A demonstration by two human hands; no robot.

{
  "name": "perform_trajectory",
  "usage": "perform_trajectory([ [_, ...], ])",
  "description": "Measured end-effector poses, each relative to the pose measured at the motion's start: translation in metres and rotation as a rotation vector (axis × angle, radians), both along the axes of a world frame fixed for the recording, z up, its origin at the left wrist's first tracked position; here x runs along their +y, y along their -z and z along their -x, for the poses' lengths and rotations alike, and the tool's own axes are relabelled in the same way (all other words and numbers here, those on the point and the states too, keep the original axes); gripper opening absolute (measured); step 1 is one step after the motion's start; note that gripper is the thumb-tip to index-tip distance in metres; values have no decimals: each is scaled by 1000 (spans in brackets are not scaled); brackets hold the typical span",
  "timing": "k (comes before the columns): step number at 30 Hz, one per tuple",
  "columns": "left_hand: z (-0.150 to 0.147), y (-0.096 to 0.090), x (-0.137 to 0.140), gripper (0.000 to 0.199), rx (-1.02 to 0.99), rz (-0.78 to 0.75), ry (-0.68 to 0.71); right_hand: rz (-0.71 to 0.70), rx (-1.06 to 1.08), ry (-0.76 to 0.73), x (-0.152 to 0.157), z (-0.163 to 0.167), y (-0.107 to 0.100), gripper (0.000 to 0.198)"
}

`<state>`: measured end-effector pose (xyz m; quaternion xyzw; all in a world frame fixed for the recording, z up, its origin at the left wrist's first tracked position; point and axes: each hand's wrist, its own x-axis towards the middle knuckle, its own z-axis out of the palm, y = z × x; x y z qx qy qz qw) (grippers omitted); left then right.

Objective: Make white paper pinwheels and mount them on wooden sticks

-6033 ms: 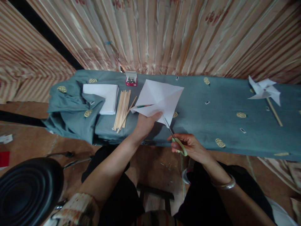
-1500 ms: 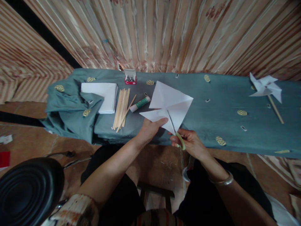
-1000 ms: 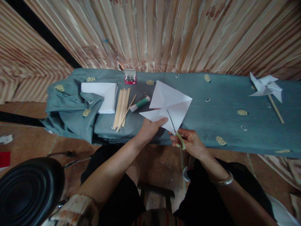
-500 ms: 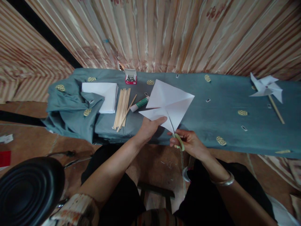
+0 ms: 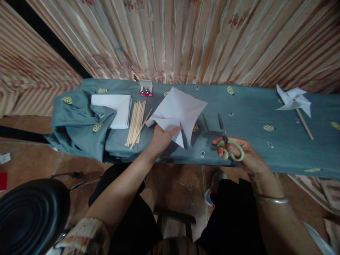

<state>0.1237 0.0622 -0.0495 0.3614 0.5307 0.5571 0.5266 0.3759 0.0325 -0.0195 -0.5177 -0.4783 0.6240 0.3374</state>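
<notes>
A white paper square (image 5: 183, 104) with slits cut inward from its corners is pinched in my left hand (image 5: 162, 139), thumb on top near the middle. Its near corner has split into two flaps. Off to the right, my right hand (image 5: 245, 154) grips green-handled scissors (image 5: 227, 143), fingers through the loops, blades pointing away from me and apart from the paper. A finished paper pinwheel (image 5: 295, 100) on a wooden stick lies at the far right. The paper partly covers a glue stick (image 5: 150, 123).
Several wooden sticks (image 5: 136, 122) lie left of the paper, beside a stack of white paper (image 5: 120, 109). Behind them stands a small red and white box (image 5: 146, 90) of metal pins. A green-grey cloth (image 5: 249, 113) covers the table. A black round stool seat (image 5: 32, 216) is at lower left.
The scissors have come out of the paper and moved right with my right hand. My left hand has shifted the paper slightly left, and the cut flaps now stand apart.
</notes>
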Motion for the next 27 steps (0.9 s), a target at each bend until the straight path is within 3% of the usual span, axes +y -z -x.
perform_trajectory([
  [4,-2,6,-1,28,53,21,1,-104,-161,257,10,-4,11,47],
  [7,-2,9,-1,29,71,27,19,-162,-251,353,12,-1,19,48],
  [11,-5,11,-3,24,116,-7,76,-231,-138,424,14,5,17,38],
  [15,-5,4,-7,14,237,-63,239,-254,30,529,23,3,11,38],
  [19,-4,-4,-9,4,369,-87,337,-245,19,503,28,2,9,40],
  [22,-3,-5,-10,16,419,-62,391,-259,-18,428,27,5,9,41],
  [27,-3,-4,-9,17,409,-44,477,-250,-62,368,26,8,14,42],
])
